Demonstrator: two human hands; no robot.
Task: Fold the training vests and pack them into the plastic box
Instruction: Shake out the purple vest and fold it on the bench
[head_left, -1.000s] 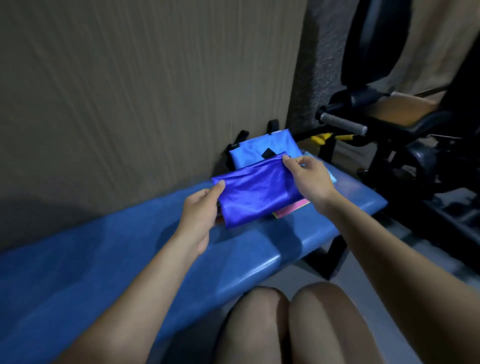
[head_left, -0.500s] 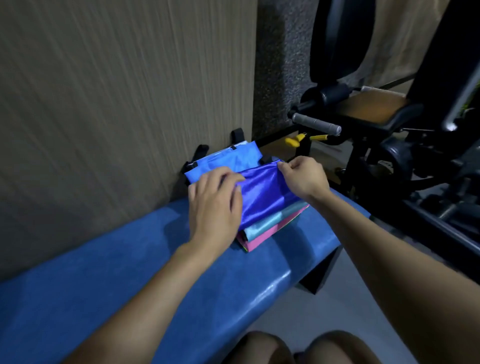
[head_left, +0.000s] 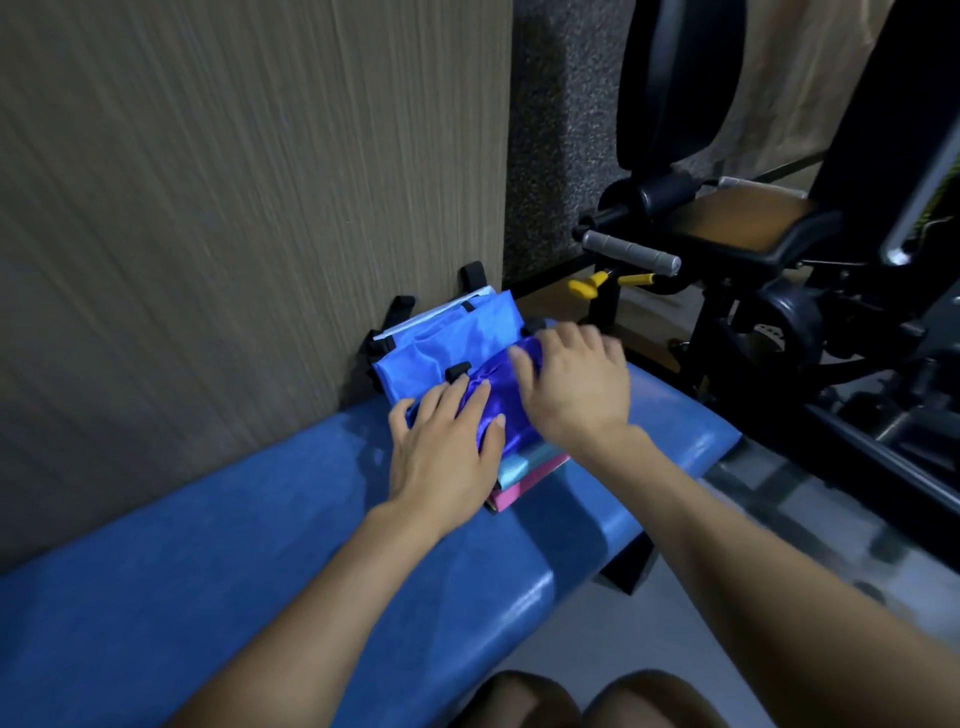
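Hands pressed flat on folded royal-blue vest (head_left: 506, 410), top of small stack at far right of blue padded bench (head_left: 260, 545).

Left hand (head_left: 447, 447) laid palm-down on near-left part of the vest, fingers straight and spread. Right hand (head_left: 574, 384) palm-down on far-right part, fingers extended, slightly blurred; neither hand curled round the fabric. Beneath the vest, teal folded vest (head_left: 522, 462), then pink folded vest (head_left: 519, 491), edges showing at near-right side of stack. Just beyond the stack, light-blue fabric bag (head_left: 447, 340) with black straps, leaning against wood-grain wall panel (head_left: 234, 208). Plastic box not identifiable. Farther right, black exercise machine (head_left: 769, 249) with grey handle (head_left: 631, 254) and yellow knob (head_left: 584, 286). Bare knees (head_left: 587, 701) at near bottom edge.
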